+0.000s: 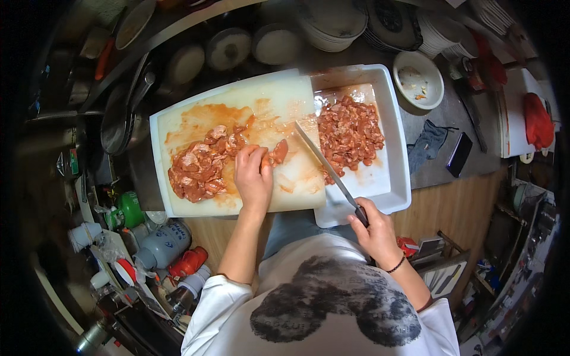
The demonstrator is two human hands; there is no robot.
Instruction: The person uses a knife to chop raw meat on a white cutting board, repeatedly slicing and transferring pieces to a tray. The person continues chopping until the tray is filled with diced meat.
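Observation:
My left hand (pixel 254 175) rests over a white plastic cutting board (pixel 213 95), its fingers closed on a piece of raw meat (pixel 279 151) that sticks out to the right. Left of that hand lies a heap of reddish, wet raw meat (pixel 196 173). My right hand (pixel 374 229) grips the black handle of a long kitchen knife (pixel 327 164); the blade slants up and left over the board's right end. Under that end stands a white plastic tub (pixel 398 147) with many small cut meat pieces (pixel 349 133) in it.
A white bowl (pixel 418 80) with scraps stands right of the tub, near a grey cloth (pixel 428 144) and a phone (pixel 459 154). Stacked plates (pixel 334 22) and round bowls (pixel 229 49) line the back. Pans (pixel 118 131) are at the left, above a gas cylinder (pixel 164 242).

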